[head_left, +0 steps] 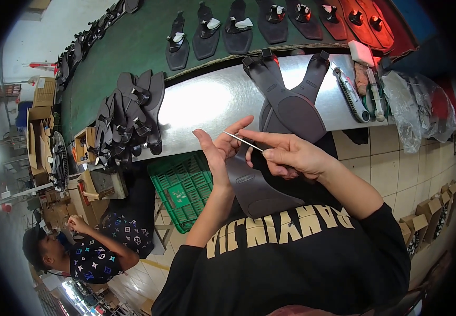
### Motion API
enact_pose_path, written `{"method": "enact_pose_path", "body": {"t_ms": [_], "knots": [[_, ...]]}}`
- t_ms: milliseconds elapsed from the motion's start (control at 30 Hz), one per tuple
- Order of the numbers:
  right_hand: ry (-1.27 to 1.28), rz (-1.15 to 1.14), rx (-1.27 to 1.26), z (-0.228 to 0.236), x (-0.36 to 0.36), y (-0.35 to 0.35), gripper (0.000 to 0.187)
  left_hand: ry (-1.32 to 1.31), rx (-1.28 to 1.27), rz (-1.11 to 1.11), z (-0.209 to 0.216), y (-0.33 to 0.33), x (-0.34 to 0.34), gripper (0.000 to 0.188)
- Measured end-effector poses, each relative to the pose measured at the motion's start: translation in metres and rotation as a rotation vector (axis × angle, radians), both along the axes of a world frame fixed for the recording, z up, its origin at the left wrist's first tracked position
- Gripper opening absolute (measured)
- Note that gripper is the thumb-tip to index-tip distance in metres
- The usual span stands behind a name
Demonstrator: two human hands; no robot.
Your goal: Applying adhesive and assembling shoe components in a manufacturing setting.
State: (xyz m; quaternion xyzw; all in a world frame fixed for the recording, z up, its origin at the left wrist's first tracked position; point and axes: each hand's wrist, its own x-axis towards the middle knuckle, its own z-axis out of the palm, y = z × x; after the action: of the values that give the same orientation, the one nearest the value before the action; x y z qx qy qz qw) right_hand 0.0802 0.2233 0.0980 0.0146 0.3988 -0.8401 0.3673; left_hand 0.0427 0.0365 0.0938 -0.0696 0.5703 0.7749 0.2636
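My right hand [293, 158] is closed around a thin, pointed metal tool [246, 142], held between thumb and index finger. The tool's tip reaches the fingers of my left hand [221, 155]. My left hand's thumb and index finger stand apart, while its lower fingers curl at the narrow end of a dark brown shoe sole [257, 192]. That sole leans in front of my black shirt, its wide end toward me. Just beyond my hands, several similar soles [296, 113] with small heels lie crossed on the metal worktop [196, 100].
A heap of dark soles [130, 113] lies left on the worktop. At right are a utility knife [350, 95], a syringe [376, 97] and a plastic bag [420, 102]. Heeled soles line the green table [128, 42]. A green crate [183, 192] stands below, near a seated co-worker [99, 245].
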Motion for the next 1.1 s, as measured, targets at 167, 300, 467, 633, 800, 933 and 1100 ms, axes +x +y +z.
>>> {"method": "enact_pose_path", "body": {"t_ms": [167,300,467,633,800,933,1100], "knots": [[0.104,-0.022,0.145,-0.002,0.003,-0.006,0.053,-0.034,-0.016,0.008,0.0,0.0,0.0,0.115],[0.202,-0.06,0.189,-0.014,0.01,-0.012,0.052,-0.06,-0.035,0.013,0.001,-0.001,0.006,0.114],[-0.042,-0.091,0.037,-0.005,0.004,-0.011,0.048,-0.089,-0.093,0.026,-0.006,0.0,0.006,0.115],[-0.087,-0.025,-0.029,-0.017,0.001,0.0,0.047,-0.06,-0.018,-0.033,-0.004,0.001,0.0,0.114],[0.209,-0.173,0.177,-0.002,-0.002,-0.018,0.046,-0.05,0.02,-0.069,-0.005,-0.003,-0.009,0.107],[-0.166,-0.09,-0.12,-0.006,-0.019,-0.006,0.043,0.015,0.099,-0.093,0.002,-0.01,-0.006,0.078],[0.003,-0.434,-0.155,0.008,-0.022,0.023,0.048,0.399,-0.16,0.106,0.035,-0.071,-0.039,0.037]]}}
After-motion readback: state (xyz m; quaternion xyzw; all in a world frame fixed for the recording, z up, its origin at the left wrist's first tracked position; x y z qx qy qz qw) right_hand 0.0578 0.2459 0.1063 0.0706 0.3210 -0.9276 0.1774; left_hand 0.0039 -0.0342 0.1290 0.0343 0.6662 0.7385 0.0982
